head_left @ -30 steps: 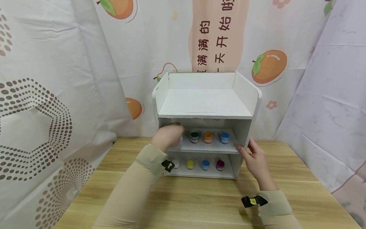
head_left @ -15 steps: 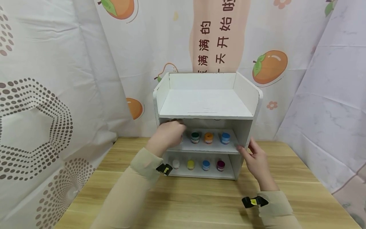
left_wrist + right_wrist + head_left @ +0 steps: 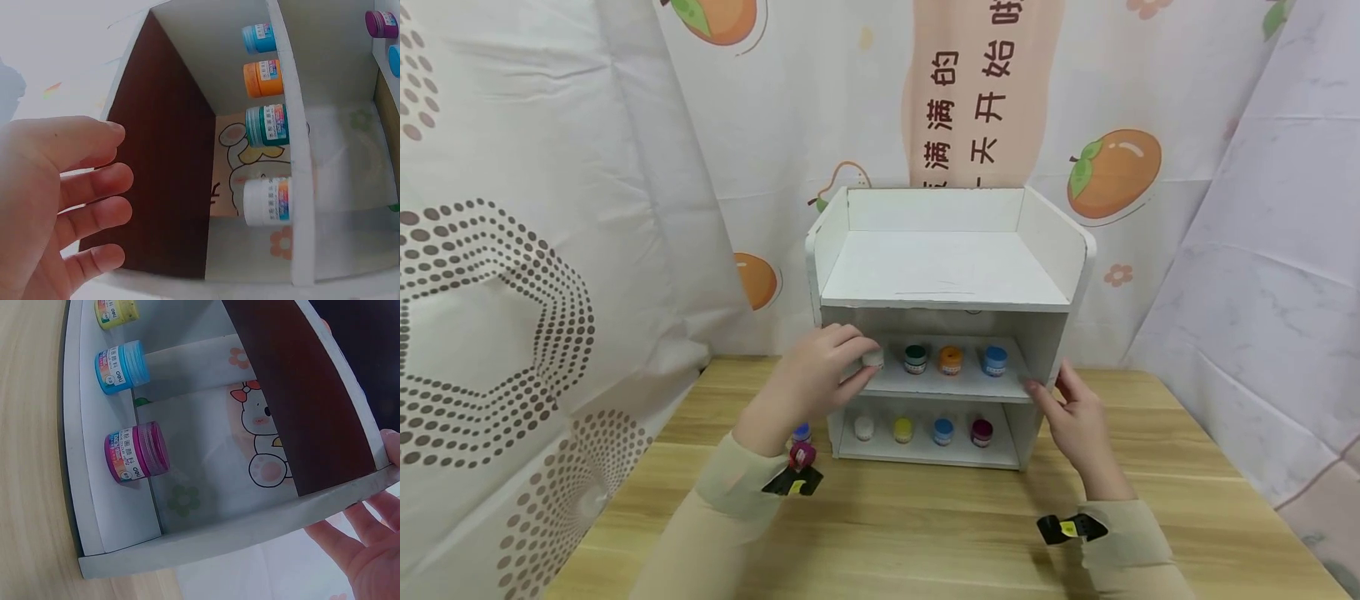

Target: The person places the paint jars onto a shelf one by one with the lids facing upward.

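Left hand (image 3: 820,371) hovers at the left front of a white two-tier shelf unit (image 3: 951,267), fingers loosely bent and holding nothing. Just beyond its fingertips a white paint jar (image 3: 265,201) stands on the middle board, apart from the hand in the left wrist view. Along that board follow a dark green jar (image 3: 915,359), an orange jar (image 3: 951,360) and a blue jar (image 3: 995,361). My right hand (image 3: 1075,421) grips the unit's right side panel, thumb at the middle board's front edge and fingers outside.
The lower level holds a white jar (image 3: 864,428), a yellow jar (image 3: 902,430), another blue jar (image 3: 943,431) and a purple-red jar (image 3: 136,453). Beside the unit's left, a violet-blue jar (image 3: 802,432) and a magenta jar (image 3: 802,454) are partly hidden by the left wrist. Patterned curtain (image 3: 760,150) hangs behind.
The left hand has drawn back left and down from inside the middle level, uncovering the white jar and two jars beside the unit. The right hand keeps its hold.
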`<state>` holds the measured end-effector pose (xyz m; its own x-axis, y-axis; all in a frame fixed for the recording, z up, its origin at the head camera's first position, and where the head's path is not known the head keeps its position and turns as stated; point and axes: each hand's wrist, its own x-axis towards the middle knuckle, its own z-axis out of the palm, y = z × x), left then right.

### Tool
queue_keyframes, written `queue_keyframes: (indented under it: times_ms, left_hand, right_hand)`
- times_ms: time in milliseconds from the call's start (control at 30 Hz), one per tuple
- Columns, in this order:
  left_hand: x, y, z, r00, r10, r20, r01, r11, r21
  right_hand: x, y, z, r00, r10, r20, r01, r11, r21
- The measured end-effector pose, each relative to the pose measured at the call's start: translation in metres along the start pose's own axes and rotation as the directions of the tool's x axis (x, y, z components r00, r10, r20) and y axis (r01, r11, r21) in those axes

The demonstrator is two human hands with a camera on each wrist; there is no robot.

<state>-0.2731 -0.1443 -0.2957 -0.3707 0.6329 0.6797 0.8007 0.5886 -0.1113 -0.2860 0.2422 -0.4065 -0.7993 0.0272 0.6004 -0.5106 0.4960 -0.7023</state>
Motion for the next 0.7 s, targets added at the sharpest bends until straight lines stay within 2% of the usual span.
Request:
queue_keyframes:
  times_ms: [133,367,467,700]
  left_hand:
    - [-0.017,-0.002,-0.001,0.998,-0.039,-0.048,0.038,0.999,-0.028]
    - [-0.045,-0.006,-0.006,0.991,-0.096,-0.096,0.09,0.994,-0.056]
    - [-0.058,-0.009,-0.007,0.983,-0.139,-0.118,0.133,0.989,-0.063]
    - [-0.085,-0.02,-0.006,0.958,-0.27,-0.101,0.264,0.962,-0.069]
  right_hand:
    - [0.0,0.001,-0.001,1.0,-0.002,0.002,0.002,1.0,-0.003]
    - [0.0,0.0,-0.001,1.0,-0.003,-0.001,0.003,1.0,0.004]
    - [0.001,0.0,0.0,1.0,-0.007,-0.008,0.007,1.0,0.004]
    - [0.001,0.0,0.0,1.0,-0.007,-0.013,0.007,1.0,-0.002]
